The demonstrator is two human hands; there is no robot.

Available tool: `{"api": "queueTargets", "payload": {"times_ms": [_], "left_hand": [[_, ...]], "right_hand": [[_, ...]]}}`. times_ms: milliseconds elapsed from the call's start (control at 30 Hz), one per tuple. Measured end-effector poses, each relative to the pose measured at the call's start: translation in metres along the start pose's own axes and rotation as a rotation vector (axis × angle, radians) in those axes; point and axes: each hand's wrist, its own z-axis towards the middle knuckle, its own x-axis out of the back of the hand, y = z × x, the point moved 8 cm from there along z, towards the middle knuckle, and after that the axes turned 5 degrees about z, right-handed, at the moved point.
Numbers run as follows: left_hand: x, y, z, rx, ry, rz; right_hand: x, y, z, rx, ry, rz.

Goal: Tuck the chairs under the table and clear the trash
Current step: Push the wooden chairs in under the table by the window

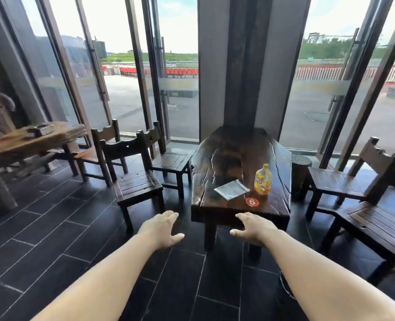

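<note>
Chairs left of centre and at right edge standing clear of bench, none tucked. Yellow bottle and flat plastic packet lying on bench at centre right, uncleared. Left hand and right hand hovering low centre, fingers spread, holding nothing. Judged barely begun.

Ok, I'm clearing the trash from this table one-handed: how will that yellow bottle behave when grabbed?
The yellow bottle looks like thin clear plastic, so it probably dents under a squeeze. It stands upright on the table with a narrow cap, so a sideways nudge may tip it and let it roll. It probably feels light.
</note>
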Motion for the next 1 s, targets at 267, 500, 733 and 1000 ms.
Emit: {"api": "queueTargets", "payload": {"times_ms": [267, 500, 733, 1000], "left_hand": [[-0.014, -0.097, -0.048, 0.229, 0.035, -0.029], [-0.019, -0.221, -0.072, 0.366, 0.044, -0.053], [-0.025, -0.351, -0.088, 0.470, -0.001, -0.056], [-0.028, -0.470, -0.112, 0.596, -0.005, -0.079]], "right_hand": [[-0.040, -0.110, 0.055, 0.179, -0.097, -0.079], [-0.061, -0.241, 0.113, 0.315, -0.114, -0.104], [-0.082, -0.376, 0.173, 0.396, -0.125, -0.131], [-0.106, -0.498, 0.224, 0.496, -0.137, -0.150]]}}
